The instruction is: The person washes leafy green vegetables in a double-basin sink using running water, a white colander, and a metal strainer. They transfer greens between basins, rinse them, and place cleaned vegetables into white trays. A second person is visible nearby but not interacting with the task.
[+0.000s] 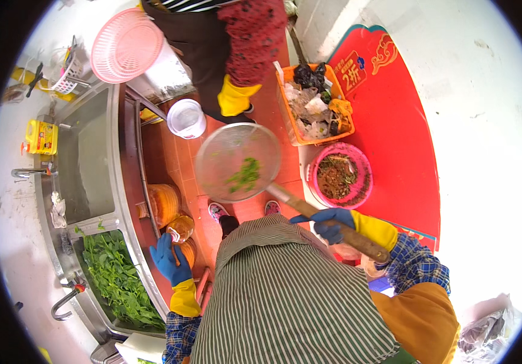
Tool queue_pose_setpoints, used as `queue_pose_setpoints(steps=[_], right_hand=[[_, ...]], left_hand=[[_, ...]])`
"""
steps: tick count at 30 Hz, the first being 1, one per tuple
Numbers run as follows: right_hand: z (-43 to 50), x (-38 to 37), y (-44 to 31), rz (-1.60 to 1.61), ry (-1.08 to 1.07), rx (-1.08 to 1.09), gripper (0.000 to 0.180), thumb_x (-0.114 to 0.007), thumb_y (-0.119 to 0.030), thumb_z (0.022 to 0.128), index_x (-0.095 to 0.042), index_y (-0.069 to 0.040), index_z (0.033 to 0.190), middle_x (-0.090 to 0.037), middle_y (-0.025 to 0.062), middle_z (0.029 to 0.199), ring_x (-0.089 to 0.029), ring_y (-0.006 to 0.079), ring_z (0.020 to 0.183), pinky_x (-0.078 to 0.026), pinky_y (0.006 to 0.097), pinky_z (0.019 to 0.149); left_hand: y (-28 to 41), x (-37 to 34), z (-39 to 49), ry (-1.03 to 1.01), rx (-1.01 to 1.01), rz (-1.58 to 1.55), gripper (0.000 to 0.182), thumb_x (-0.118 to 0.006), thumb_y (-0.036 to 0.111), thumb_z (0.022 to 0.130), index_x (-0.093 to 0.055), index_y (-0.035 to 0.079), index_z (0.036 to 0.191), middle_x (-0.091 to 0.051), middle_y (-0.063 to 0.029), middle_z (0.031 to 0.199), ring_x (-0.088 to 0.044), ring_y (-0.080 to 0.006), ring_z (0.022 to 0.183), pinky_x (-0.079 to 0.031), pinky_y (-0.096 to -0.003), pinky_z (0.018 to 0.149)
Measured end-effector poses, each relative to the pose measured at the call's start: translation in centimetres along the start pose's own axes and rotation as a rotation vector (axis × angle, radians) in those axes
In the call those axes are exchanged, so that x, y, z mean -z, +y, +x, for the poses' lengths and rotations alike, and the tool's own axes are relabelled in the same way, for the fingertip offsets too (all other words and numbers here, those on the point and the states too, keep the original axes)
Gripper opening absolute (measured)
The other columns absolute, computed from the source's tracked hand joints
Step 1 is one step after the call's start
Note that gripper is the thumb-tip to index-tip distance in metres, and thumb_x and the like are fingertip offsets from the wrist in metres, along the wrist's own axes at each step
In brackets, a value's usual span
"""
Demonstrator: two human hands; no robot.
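Note:
My right hand [333, 224], in a blue and yellow rubber glove, grips the wooden handle of a large wire-mesh skimmer [215, 159]. The skimmer's round mesh head is held out over the tiled floor, with a small heap of green leaves [246, 175] in it. My left hand [170, 260], gloved the same way, has its fingers apart and holds nothing. It hangs beside the front edge of a steel double sink [117, 191]. Leafy greens [117, 280] fill the sink basin to its left.
Another person [211, 50] in yellow gloves stands ahead. A pink bucket [364, 175] of scraps and an orange bin [295, 132] of rubbish stand right. A white bucket [187, 119] and orange containers [164, 204] are by the sink. A pink colander [126, 45] lies at upper left.

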State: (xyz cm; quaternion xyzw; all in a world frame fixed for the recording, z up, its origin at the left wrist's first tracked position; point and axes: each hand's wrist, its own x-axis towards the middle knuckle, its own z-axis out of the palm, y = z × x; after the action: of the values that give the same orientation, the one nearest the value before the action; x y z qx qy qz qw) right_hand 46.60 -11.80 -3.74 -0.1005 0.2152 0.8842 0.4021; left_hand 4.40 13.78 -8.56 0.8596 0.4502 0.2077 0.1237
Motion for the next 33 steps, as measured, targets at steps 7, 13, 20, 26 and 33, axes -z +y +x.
queue_pose_setpoints(steps=[7,13,20,26,33], right_hand=[[-11.2,5.4,-4.3,-0.354,1.047,0.348,0.052,-0.061,-0.027,0.095,-0.044,-0.020,0.144,-0.064,0.0036,0.080,-0.054,0.0122,0.050,-0.054,0.0378,0.050],[-5.3,15.8,-7.4,-1.316,2.080,0.746,0.070,-0.058,-0.020,0.092,-0.024,-0.016,0.154,-0.065,0.0227,0.118,-0.068,0.0402,0.095,-0.055,0.0498,0.086],[-5.7,20.3,-11.8,-0.882,1.287,0.805,0.052,-0.052,-0.037,0.093,-0.043,-0.015,0.139,-0.062,0.0138,0.112,-0.063,0.0327,0.097,-0.053,0.0432,0.084],[-4.0,13.1,-9.4,-0.851,1.410,0.659,0.059,-0.059,-0.024,0.087,-0.040,-0.010,0.142,-0.059,0.0146,0.121,-0.060,0.0301,0.107,-0.051,0.0406,0.091],[-1.2,5.4,2.0,-0.909,1.433,0.480,0.071,-0.066,-0.009,0.081,-0.037,-0.005,0.146,-0.054,0.0156,0.132,-0.056,0.0270,0.119,-0.048,0.0376,0.099]], left_hand=[[5.8,-0.8,-2.3,-0.029,-0.099,-0.039,0.033,-0.061,0.005,0.089,-0.064,0.004,0.122,-0.066,-0.0138,0.124,-0.059,-0.0331,0.120,-0.030,-0.0485,0.114],[7.3,1.6,-3.8,-0.070,0.033,0.042,0.031,-0.061,0.006,0.089,-0.066,0.004,0.119,-0.067,-0.0150,0.122,-0.060,-0.0341,0.118,-0.030,-0.0489,0.115],[7.0,4.9,-7.6,0.013,0.209,0.139,0.034,-0.064,0.006,0.083,-0.068,0.009,0.116,-0.068,-0.0119,0.119,-0.061,-0.0346,0.117,-0.032,-0.0535,0.113],[5.5,6.4,-11.2,0.087,0.376,0.142,0.033,-0.066,0.010,0.084,-0.068,0.010,0.117,-0.068,-0.0115,0.120,-0.061,-0.0342,0.116,-0.034,-0.0548,0.111],[1.7,7.6,-13.0,0.110,0.346,-0.034,0.029,-0.065,0.009,0.085,-0.069,0.010,0.113,-0.069,-0.0110,0.116,-0.063,-0.0318,0.113,-0.036,-0.0526,0.110]])
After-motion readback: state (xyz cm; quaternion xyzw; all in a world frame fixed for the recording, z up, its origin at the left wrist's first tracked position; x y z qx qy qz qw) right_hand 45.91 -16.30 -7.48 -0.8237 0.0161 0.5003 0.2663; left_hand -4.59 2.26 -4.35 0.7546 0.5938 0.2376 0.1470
